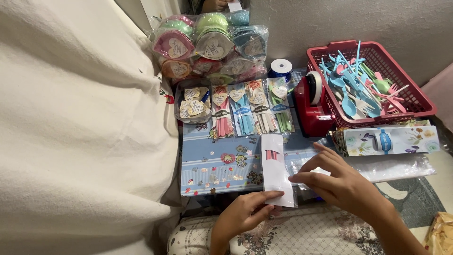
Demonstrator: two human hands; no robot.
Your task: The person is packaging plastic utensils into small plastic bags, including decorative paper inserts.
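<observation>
Item: clear sleeve [278, 172], long and narrow, white card insert, pink cutlery showing near its top. I see it lying upright on the blue patterned counter [212, 163], below four finished packs [252, 112]. My left hand [245, 215] pinches its bottom edge; my right hand [342, 182] presses flat-fingered against its right side. Red basket [377, 52] of loose cutlery stands beyond.

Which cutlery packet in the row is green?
The rightmost packet, beside the red tape dispenser. The other three hold pink, blue and cream cutlery.
</observation>
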